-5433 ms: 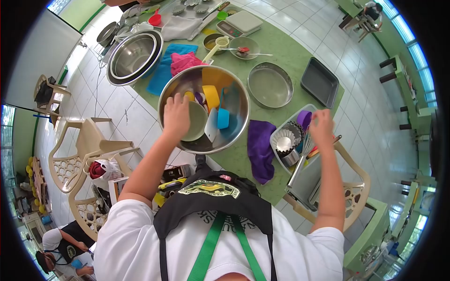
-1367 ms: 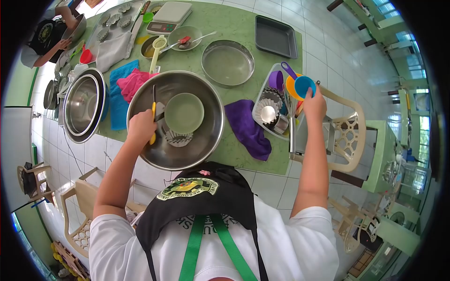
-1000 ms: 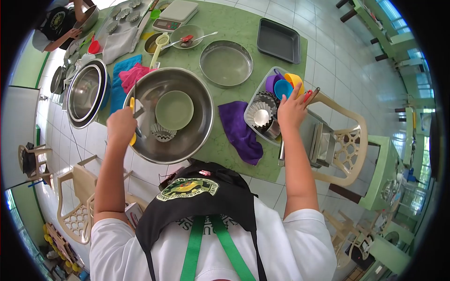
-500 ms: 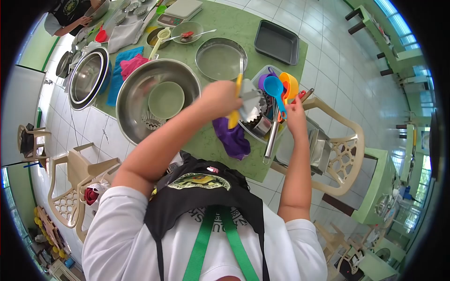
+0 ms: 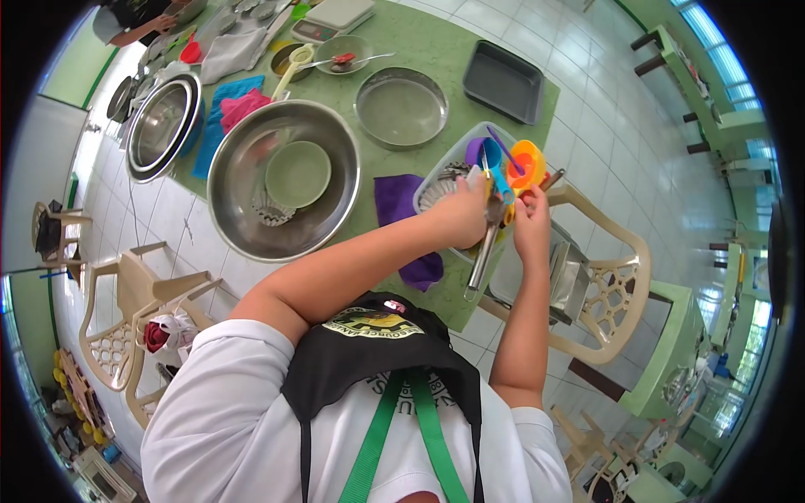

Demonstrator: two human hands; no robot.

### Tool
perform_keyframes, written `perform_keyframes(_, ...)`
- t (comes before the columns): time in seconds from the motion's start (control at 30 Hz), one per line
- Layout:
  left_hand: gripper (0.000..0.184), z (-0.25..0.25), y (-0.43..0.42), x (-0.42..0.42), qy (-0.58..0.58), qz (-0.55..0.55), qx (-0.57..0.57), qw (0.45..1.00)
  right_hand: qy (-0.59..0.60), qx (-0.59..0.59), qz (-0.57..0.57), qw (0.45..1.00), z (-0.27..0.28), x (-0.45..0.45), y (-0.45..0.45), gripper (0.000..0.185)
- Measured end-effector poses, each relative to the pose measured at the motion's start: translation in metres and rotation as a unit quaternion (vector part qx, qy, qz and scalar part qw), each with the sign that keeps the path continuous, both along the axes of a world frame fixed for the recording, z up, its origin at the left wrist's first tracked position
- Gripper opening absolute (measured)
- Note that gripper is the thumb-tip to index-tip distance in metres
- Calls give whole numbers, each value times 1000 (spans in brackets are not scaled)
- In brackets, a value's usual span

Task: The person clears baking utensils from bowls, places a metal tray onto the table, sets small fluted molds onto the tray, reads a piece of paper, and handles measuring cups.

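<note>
Over the light plastic tub (image 5: 425,189) at the table's right edge, my left hand (image 5: 463,216) is closed around something I cannot make out. My right hand (image 5: 532,210) is pinched at the tub's right side, just below a yellow-orange cup (image 5: 524,161). A blue measuring cup (image 5: 491,155), a purple cup (image 5: 475,150) and a whisk (image 5: 480,264) lie in the tub. Fluted metal molds (image 5: 436,191) show left of my left hand. The big steel bowl (image 5: 226,189) on the left holds a pale green bowl (image 5: 298,174) and a fluted mold (image 5: 273,211).
A purple cloth (image 5: 394,197) lies beside the tub. Behind it are a round pan (image 5: 402,107) and a dark rectangular pan (image 5: 503,81). Nested bowls (image 5: 161,126) stand at the far left, near another person's arm (image 5: 138,33). A plastic chair (image 5: 616,289) stands at the right.
My left hand has moved from the steel bowl right to the tub, and the yellow-handled tool it carried is now mostly hidden. The purple-handled spoon now leans into the yellow-orange cup.
</note>
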State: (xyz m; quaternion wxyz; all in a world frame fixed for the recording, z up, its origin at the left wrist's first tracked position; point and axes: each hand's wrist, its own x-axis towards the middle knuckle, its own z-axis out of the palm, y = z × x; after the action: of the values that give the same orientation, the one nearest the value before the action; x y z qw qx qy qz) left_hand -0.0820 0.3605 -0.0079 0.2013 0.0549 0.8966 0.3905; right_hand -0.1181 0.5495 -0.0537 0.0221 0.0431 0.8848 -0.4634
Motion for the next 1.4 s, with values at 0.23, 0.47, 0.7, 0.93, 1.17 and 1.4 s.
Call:
perform_keyframes(0.23, 25, 43, -98, 37, 77, 93, 103, 987, 91, 94, 47, 990, -6, 17, -17, 44)
perform_keyframes(0.47, 30, -24, -290, 87, -15, 275, -276, 921, 165, 1, 114, 980, 53, 45, -119, 11)
perform_keyframes(0.7, 23, -64, -323, 123, -43, 223, -215, 950, 149, 151, 338, 917, 6, 47, -295, 53)
perform_keyframes(0.93, 36, -10, -324, 136, 6, 249, -203, 947, -40, 187, 364, 911, -34, 12, -352, 28)
perform_keyframes(1.17, 48, -46, -345, 129, 38, 220, -122, 967, 300, 132, 179, 928, 77, 59, -247, 50)
perform_keyframes(1.4, 20, 101, -301, 115, 257, 127, 2, 958, 318, 582, 137, 735, 101, 4, -101, 79)
